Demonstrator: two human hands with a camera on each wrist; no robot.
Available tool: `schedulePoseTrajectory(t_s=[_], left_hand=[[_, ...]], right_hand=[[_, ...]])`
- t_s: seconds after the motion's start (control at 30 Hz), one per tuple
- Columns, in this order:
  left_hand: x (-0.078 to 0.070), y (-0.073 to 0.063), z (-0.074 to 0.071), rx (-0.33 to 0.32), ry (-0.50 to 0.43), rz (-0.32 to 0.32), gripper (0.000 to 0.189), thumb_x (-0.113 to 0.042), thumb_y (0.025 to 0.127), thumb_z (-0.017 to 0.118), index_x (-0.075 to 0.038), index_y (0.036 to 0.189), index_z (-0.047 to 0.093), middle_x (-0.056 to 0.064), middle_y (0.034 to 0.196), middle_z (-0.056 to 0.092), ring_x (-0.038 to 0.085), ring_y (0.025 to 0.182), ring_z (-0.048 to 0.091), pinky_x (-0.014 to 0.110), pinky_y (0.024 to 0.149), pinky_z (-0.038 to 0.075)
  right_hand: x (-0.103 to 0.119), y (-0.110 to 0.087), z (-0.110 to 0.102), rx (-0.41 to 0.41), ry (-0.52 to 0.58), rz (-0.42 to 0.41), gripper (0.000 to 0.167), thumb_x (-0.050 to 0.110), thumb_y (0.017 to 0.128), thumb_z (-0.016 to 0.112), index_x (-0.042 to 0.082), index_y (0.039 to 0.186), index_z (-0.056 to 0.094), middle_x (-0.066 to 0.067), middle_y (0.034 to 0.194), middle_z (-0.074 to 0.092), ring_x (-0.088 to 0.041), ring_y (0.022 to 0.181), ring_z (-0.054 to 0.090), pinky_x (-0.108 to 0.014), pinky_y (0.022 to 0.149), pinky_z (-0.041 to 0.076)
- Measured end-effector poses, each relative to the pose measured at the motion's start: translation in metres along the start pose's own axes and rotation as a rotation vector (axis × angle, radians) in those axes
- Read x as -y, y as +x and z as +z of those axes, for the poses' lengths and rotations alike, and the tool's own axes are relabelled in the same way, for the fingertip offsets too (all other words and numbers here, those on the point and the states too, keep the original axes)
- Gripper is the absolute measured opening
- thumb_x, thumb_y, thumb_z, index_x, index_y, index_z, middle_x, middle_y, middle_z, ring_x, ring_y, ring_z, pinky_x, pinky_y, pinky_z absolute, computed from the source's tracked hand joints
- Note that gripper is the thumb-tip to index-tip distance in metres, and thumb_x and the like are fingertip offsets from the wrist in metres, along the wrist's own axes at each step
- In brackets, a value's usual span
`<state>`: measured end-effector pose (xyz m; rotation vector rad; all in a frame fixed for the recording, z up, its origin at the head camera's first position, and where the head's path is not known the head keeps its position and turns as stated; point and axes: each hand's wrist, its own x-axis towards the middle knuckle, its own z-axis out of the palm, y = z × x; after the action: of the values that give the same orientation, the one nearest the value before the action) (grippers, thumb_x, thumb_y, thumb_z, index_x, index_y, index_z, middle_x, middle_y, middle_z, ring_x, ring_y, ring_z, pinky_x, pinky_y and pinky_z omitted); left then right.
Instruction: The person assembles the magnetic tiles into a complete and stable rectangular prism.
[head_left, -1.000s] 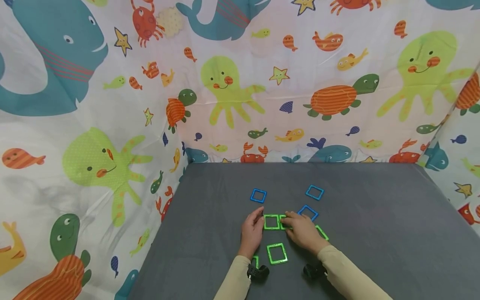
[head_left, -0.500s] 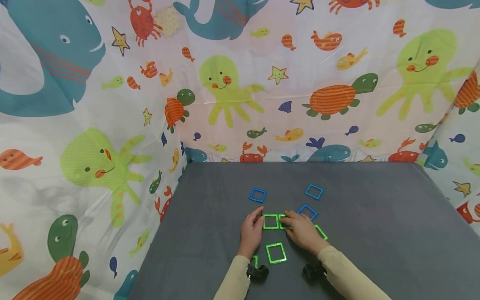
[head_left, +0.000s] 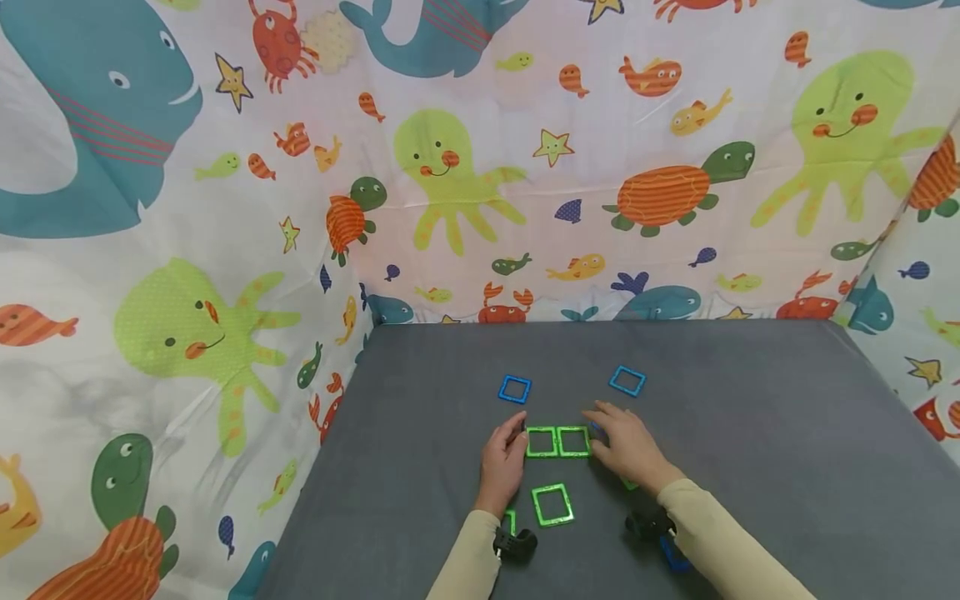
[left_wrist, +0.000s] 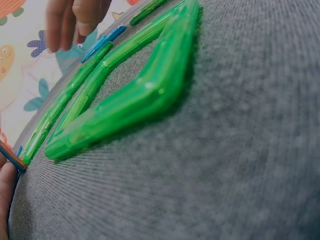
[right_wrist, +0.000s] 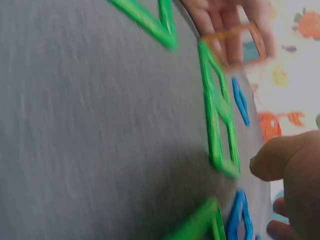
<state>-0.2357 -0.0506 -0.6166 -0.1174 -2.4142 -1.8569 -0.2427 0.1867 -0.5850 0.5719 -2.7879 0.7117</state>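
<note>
Two green square frame tiles, a left one (head_left: 542, 428) and a right one (head_left: 574, 456), lie flat side by side on the grey surface. At their left end rests my left hand (head_left: 501, 467). Its fingers hold an orange square frame tile (right_wrist: 230, 33) upright against the end of the pair, as the right wrist view shows. My right hand (head_left: 630, 446) is just right of the pair, fingers loosely bent and holding nothing. It partly covers a blue square tile (right_wrist: 236, 215) and a green tile (right_wrist: 192, 222). A single green square (head_left: 555, 522) lies between the forearms.
Two blue square frames, one at the left (head_left: 517, 378) and one at the right (head_left: 633, 372), lie farther back. Another blue tile (head_left: 675, 567) shows beneath the right forearm. A green tile (head_left: 512, 522) is partly hidden by the left wrist. A sea-animal curtain (head_left: 480, 283) hangs behind.
My right hand has left the right green square and moved right, now covering most of the nearer blue square. The left hand stays in place. A blue tile now shows beneath the right forearm.
</note>
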Motion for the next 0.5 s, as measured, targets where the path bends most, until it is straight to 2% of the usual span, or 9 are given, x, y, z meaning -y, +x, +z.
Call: schedulePoseTrajectory(t_s=[0.17,0.3,0.5], left_hand=[[-0.001,-0.001,-0.001,0.006,-0.008,-0.017,0.039,-0.021,0.106,0.054,-0.021,0.144,0.059,0.006,0.138,0.063,0.022,0.130,0.061,0.037,0.105,0.053],[-0.002,-0.001,-0.002,0.014,-0.003,-0.016,0.040,-0.021,0.106,0.054,-0.017,0.146,0.058,0.008,0.138,0.062,0.023,0.129,0.061,0.038,0.105,0.053],[-0.003,-0.002,-0.002,0.030,-0.008,-0.023,0.041,-0.023,0.106,0.054,-0.017,0.146,0.057,0.009,0.139,0.062,0.022,0.129,0.061,0.038,0.105,0.053]], right_hand=[[-0.013,-0.003,-0.010,0.006,-0.045,0.048,0.041,0.010,0.090,0.070,0.002,0.130,0.067,-0.031,0.140,0.058,-0.050,0.118,0.063,-0.071,0.099,0.045],[-0.019,-0.006,-0.009,0.023,-0.080,0.044,0.040,0.014,0.090,0.073,0.003,0.128,0.069,-0.031,0.138,0.059,-0.048,0.115,0.065,-0.069,0.098,0.048],[-0.020,-0.010,-0.007,0.008,-0.134,0.037,0.036,0.013,0.087,0.077,0.004,0.122,0.072,-0.030,0.134,0.062,-0.045,0.110,0.068,-0.068,0.096,0.049]])
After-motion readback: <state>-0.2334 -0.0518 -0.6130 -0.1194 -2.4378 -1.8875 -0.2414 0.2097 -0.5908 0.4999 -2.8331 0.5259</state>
